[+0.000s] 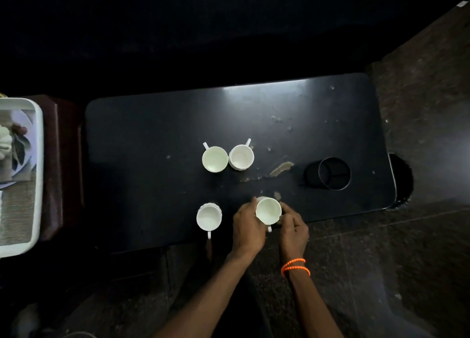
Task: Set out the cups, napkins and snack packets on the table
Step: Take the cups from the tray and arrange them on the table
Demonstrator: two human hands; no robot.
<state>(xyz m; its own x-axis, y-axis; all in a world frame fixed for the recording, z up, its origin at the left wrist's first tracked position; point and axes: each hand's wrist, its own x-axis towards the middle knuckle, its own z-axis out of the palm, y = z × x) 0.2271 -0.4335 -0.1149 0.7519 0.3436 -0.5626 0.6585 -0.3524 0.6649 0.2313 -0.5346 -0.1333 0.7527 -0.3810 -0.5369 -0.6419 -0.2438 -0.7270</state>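
Several white cups stand upright on the black table (142, 144). Two sit side by side at the middle: one (215, 158) with its handle pointing far-left, the other (241, 157) with its handle far-right. A third cup (208, 217) stands near the front edge, handle toward me. To its right, a fourth cup (268, 210) is held between both hands. My left hand (248, 227) wraps its left side and my right hand (292, 227) grips its right side. Whether this cup rests on the table I cannot tell.
A black mesh holder (330, 173) stands on the right part of the table. A white tray (38, 164) with a plate and light paper items sits on a dark stand at the left. Scratches mark the tabletop. The floor around is dark stone.
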